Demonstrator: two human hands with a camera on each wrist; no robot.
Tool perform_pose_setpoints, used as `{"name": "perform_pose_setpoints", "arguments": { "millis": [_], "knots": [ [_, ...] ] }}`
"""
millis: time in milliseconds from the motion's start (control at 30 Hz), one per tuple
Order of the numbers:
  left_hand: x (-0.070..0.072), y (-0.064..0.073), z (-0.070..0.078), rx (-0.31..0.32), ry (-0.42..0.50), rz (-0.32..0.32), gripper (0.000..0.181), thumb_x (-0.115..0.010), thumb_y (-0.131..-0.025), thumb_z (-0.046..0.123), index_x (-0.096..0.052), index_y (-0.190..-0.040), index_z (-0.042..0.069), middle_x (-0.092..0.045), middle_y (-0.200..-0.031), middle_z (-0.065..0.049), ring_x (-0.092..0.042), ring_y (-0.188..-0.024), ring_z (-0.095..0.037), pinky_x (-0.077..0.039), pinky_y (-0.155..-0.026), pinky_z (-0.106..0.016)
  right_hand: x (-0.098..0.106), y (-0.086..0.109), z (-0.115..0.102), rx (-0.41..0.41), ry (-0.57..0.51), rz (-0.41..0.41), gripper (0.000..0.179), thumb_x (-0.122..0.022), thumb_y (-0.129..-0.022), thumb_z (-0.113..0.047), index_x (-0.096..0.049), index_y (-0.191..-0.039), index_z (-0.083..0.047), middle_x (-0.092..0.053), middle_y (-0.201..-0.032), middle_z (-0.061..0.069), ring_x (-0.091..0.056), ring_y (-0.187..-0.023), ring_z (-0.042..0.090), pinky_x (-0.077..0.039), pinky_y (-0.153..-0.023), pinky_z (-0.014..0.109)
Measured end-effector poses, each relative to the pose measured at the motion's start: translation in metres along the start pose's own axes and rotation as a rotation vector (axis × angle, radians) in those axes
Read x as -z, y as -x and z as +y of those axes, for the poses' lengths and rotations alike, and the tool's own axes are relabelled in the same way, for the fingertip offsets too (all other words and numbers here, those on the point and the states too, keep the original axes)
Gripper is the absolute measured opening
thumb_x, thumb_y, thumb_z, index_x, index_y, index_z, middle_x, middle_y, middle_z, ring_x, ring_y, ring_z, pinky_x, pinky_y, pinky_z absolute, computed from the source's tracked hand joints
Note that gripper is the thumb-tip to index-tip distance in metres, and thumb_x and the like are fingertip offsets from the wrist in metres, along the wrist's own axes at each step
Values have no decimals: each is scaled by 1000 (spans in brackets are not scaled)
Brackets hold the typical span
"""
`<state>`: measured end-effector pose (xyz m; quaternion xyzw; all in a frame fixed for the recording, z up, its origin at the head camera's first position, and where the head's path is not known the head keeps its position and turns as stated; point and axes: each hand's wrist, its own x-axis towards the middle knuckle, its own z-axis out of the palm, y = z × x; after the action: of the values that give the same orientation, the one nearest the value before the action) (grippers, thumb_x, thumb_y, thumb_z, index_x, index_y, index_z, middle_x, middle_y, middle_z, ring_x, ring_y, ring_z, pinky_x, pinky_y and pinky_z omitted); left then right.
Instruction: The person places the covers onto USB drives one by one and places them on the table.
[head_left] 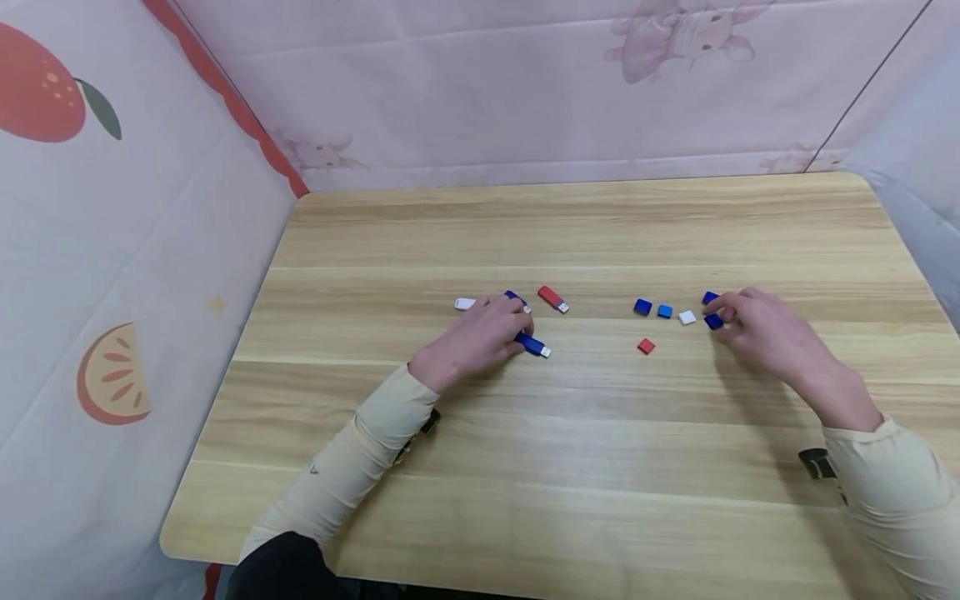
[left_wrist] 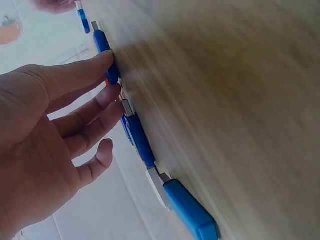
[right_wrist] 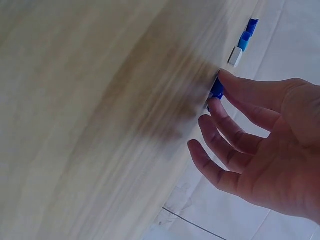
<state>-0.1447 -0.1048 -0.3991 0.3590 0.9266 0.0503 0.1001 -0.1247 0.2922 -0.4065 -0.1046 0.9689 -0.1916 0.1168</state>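
With thumb and fingertips my left hand (head_left: 480, 337) pinches a blue USB flash drive (head_left: 533, 345), its metal plug pointing right. Beneath and beyond that hand lie another blue flash drive (head_left: 514, 296), a white one (head_left: 464, 304) and, in the left wrist view, a light blue one (left_wrist: 192, 210), which the hand hides from the head view. My right hand (head_left: 776, 337) pinches a small blue cap (head_left: 714, 322) between thumb and a finger, low at the tabletop; its other fingers are loosely bent. A second blue cap (head_left: 710, 297) lies right behind it.
A red flash drive (head_left: 552, 299) lies beyond the left hand. Between the hands are a blue cap (head_left: 642, 307), a light blue cap (head_left: 664, 311), a white cap (head_left: 687, 317) and a red cap (head_left: 646, 346). Printed curtains surround the wooden table (head_left: 570, 467).
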Motion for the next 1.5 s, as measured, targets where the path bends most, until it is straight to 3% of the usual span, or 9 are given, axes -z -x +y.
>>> {"name": "perform_pose_setpoints", "arguments": {
  "millis": [333,633,867,1000,1133,1267,1500],
  "knots": [
    [3,-1,2,10,-1,-26,22,-70,-103,29,-75,-119,15,-70,-115,-2,-60,-104,-20,-49,-99,-43,-1,0,0,9,-5,14,30,-68,-98,-4,-68,-125,8,-64,-115,31,-60,-102,42,-49,-85,58],
    [4,-2,3,10,18,-26,25,-68,-104,33,-72,-122,16,-72,-116,-1,-62,-107,-19,-48,-106,-44,-1,-2,2,7,-35,13,26,-67,-98,-1,-67,-121,12,-67,-112,33,-63,-104,46,-50,-88,61],
    [5,-5,2,10,64,-11,23,-68,-105,30,-73,-121,16,-75,-108,1,-61,-94,-15,-49,-102,-41,-4,-4,3,1,-38,33,25,-71,-98,-5,-68,-117,11,-69,-108,32,-65,-100,44,-50,-86,61],
    [4,-4,3,37,156,10,24,-69,-104,30,-74,-122,15,-75,-106,1,-61,-90,-14,-52,-90,-34,-4,-4,0,-10,-60,40,26,-70,-100,-8,-68,-117,11,-72,-107,31,-67,-100,45,-50,-89,63],
    [2,-3,5,92,324,14,25,-71,-103,28,-74,-123,13,-75,-106,0,-61,-88,-13,-51,-78,-26,-4,-3,-4,-17,-91,63,25,-69,-101,-7,-67,-118,10,-73,-109,32,-69,-102,49,-51,-91,66],
    [1,-3,7,117,471,-5,27,-72,-102,26,-75,-124,11,-76,-108,-3,-63,-89,-13,-50,-75,-24,-5,-4,-7,-15,-108,100,25,-70,-100,-8,-68,-118,9,-74,-110,33,-69,-102,51,-50,-91,66],
    [-2,-5,8,98,569,-9,22,-73,-101,24,-77,-119,11,-76,-102,-1,-64,-88,-10,-51,-75,-21,-6,-4,-8,-5,-125,121,27,-74,-99,-10,-69,-118,9,-75,-110,33,-70,-104,53,-50,-90,66]
  ]
}}
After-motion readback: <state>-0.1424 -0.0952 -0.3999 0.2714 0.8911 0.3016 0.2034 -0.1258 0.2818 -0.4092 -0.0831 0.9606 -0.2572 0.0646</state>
